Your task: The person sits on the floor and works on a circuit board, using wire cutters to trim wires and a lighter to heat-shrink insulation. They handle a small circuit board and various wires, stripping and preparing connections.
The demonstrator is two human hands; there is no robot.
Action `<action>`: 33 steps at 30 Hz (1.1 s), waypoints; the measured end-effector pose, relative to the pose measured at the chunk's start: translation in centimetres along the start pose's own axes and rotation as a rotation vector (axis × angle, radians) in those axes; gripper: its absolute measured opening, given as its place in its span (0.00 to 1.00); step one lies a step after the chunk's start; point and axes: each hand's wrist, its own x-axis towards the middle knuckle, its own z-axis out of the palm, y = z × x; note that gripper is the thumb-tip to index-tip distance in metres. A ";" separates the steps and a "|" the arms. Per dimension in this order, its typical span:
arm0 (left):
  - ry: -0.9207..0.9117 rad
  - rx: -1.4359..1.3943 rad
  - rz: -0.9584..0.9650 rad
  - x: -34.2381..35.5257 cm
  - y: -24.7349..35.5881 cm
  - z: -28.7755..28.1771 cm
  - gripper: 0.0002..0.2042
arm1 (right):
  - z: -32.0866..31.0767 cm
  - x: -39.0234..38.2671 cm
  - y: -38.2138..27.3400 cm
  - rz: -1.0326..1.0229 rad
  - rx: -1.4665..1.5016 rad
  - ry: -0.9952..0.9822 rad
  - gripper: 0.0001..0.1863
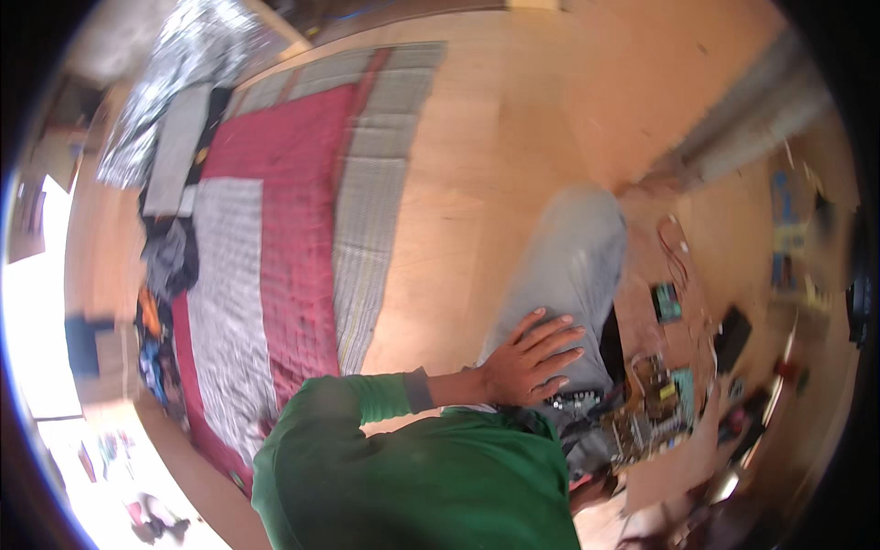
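Note:
My left hand [532, 362] lies palm down on the grey trouser leg [573, 266], its fingers spread and nothing held. Just beside its thumb is a dark circuit board [576, 400] with small pale parts, resting by my lap. What looks like my right hand [594, 493] shows only in part, low beside the green sweater [422, 477]; its fingers are blurred and hidden. Close to it sits a cluster of circuit boards [646, 422] with a yellow component and ribbon-like wiring. A small green board [666, 302] lies farther off, beyond the cluster.
A red and grey quilt [298, 229] covers a striped mat [371, 202] on the left. Silver foil sheeting [197, 55] lies at the far left. A red wire [674, 252], a black box-like object [731, 337] and blurred tools [747, 412] are on the right.

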 end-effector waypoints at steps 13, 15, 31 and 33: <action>-1.120 -0.155 0.659 -0.8 18.6 14.8 0.11 | -5.1 -10.8 -1.1 -0.110 0.009 -0.073 0.19; -1.086 0.001 0.725 -1.8 19.7 16.3 0.12 | -4.6 -11.5 -0.6 -0.160 -0.052 -0.015 0.19; -0.711 0.305 0.708 -3.1 19.2 17.0 0.11 | -3.1 -11.7 1.2 -0.351 -0.239 0.149 0.22; -0.745 0.293 0.656 -2.6 19.6 17.2 0.11 | -3.2 -11.5 1.3 -0.362 -0.254 0.164 0.22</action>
